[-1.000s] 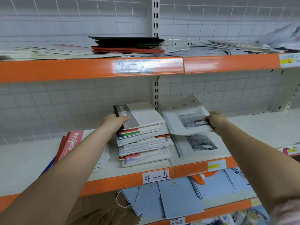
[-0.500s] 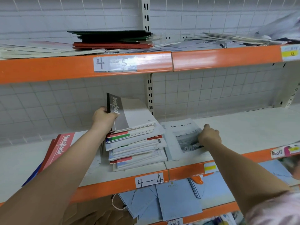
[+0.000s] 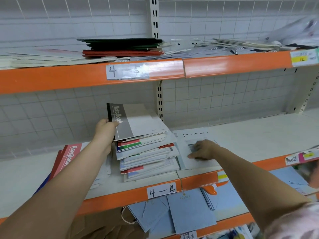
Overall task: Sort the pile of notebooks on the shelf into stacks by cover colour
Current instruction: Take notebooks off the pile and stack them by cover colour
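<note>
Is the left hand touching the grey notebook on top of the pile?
Touching. The head view shows the left hand gripping the grey notebook at its spine edge, thumb across the cover, tilting it up off the pile.

Retail shelving unit: white wire-grid back panel (image 3: pixel 224 100), slotted white upright (image 3: pixel 159 100) at centre, white shelf boards with orange front rails (image 3: pixel 233 64). Handwritten labels "4-5" (image 3: pixel 127 71) and "4-4" (image 3: pixel 162 190) on rails. Yellow price tag (image 3: pixel 302 59) at upper right. Lighting even, diffuse
</note>
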`<state>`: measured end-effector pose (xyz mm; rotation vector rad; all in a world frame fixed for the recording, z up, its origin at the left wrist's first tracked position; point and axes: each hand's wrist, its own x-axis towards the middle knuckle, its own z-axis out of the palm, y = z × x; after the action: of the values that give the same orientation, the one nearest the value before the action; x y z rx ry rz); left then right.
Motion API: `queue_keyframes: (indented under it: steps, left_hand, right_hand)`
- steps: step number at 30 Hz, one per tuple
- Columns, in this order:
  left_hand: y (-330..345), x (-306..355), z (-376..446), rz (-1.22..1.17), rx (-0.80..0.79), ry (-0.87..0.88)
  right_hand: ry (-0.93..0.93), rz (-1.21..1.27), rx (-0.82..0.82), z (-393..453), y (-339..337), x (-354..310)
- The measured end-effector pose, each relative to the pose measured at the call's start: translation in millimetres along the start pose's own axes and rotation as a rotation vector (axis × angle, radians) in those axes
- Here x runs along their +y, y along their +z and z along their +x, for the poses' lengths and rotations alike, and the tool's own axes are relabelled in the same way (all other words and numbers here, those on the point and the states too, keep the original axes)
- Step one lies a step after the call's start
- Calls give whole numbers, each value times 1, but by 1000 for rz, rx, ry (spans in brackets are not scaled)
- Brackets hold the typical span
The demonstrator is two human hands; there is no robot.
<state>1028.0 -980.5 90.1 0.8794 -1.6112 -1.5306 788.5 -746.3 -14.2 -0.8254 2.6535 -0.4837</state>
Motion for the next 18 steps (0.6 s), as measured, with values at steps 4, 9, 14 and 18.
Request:
queue_keyframes:
  steps: [4,9,14,18]
  left_hand:
    - [-5,1,-3,-25,-5,-28]
    - [-5,10,-10,-57,-6,-3]
    - [-43,8,-5,-56,55,21]
    - [-96,-7,6,26,98,-39]
  right_hand:
    - [-134,341,389,-14,-29,-52]
    - [-339,617,419,-46,-63,-140]
    - [-278,200,208,-60,-57,-184]
    - [-114,-170,184,-66,-48,-194]
